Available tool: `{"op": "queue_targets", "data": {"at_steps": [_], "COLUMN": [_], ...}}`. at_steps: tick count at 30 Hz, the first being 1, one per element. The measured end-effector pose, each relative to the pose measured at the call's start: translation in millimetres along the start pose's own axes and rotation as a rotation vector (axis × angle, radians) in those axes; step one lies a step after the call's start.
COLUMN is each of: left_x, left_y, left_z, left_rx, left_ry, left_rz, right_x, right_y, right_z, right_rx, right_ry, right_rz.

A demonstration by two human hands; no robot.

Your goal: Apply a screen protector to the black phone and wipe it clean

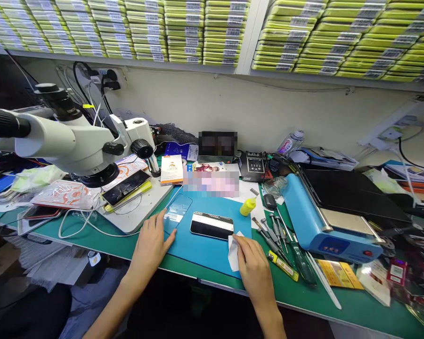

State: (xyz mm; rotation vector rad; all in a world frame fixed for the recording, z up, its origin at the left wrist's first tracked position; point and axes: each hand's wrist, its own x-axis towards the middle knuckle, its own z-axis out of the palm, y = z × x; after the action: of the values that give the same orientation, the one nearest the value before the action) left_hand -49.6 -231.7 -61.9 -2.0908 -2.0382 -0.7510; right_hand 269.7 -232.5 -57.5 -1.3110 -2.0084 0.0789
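A smartphone lies flat on the blue mat, its dark screen crossed by a bright reflection. To its left is a clear glass screen protector with white print. My left hand rests at the protector's near left edge, fingers stretched out and thumb apart; whether it lifts the edge I cannot tell. Between the fingers of my right hand is a white wipe, held by the phone's lower right corner. A small yellow bottle with a metal needle tip stands tilted beyond the phone.
A white microscope overhangs the left side, with another phone on its base. Several screwdrivers and a yellow-labelled tube lie right of the mat. Farther right sits a blue machine. Shelves of yellow boxes hang above.
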Motion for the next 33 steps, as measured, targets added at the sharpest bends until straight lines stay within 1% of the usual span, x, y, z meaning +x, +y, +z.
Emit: {"op": "queue_targets", "data": {"at_steps": [4, 8, 10, 11, 12, 13, 14, 17, 19, 20, 22, 26, 30, 33], "left_x": [1.4, 0.7, -0.8, -1.8, -2.7, -3.4, -3.6, -1.1, 3.0, 5.2, 8.7, 10.8, 12.8, 17.1], "left_y": [-5.3, -0.7, 4.2, 7.0, 10.1, 13.1, 15.9, 21.5, 21.7, 20.9, 17.9, 13.2, 15.9, 17.1], "left_z": [-10.8, -31.4, -44.3, -51.1, -57.8, -64.3, -70.4, -83.7, -87.0, -86.8, -83.6, -73.5, -69.5, -68.7], "left_rx": [-0.085, -0.167, -0.205, -0.225, -0.245, -0.261, -0.272, -0.285, -0.28, -0.282, -0.296, -0.326, -0.399, -0.405], "left_ry": [0.047, 0.108, 0.132, 0.148, 0.163, 0.151, 0.146, 0.101, 0.087, 0.088, 0.096, 0.085, 0.092, 0.119], "left_rz": [0.062, 0.145, 0.241, 0.32, 0.416, 0.503, 0.59, 0.834, 0.96, 1.005, 1.069, 1.171, 1.193, 1.2], "right_x": [-2.9, -8.6, -10.3, -10.2, -9.2, -7.1, -4.0, 10.0, 19.2, 22.5, 25.3, 20.5, 16.5, 19.0], "right_y": [-0.6, -2.8, -7.4, -10.7, -14.5, -18.6, -22.8, -33.0, -36.3, -36.9, -36.3, -32.6, -30.0, -27.7], "right_z": [5.5, 1.9, -4.9, -9.7, -15.5, -22.0, -29.1, -50.9, -62.3, -66.3, -71.2, -72.3, -74.4, -79.5], "right_rx": [0.03, 0.1, 0.179, 0.235, 0.304, 0.385, 0.476, 0.74, 0.854, 0.894, 0.951, 1.0, 1.023, 1.022], "right_ry": [0.04, 0.112, 0.133, 0.128, 0.105, 0.062, -0.003, -0.268, -0.409, -0.455, -0.514, -0.605, -0.69, -0.726], "right_rz": [0.105, 0.248, 0.319, 0.356, 0.391, 0.423, 0.453, 0.494, 0.509, 0.519, 0.543, 0.587, 0.601, 0.594]}}
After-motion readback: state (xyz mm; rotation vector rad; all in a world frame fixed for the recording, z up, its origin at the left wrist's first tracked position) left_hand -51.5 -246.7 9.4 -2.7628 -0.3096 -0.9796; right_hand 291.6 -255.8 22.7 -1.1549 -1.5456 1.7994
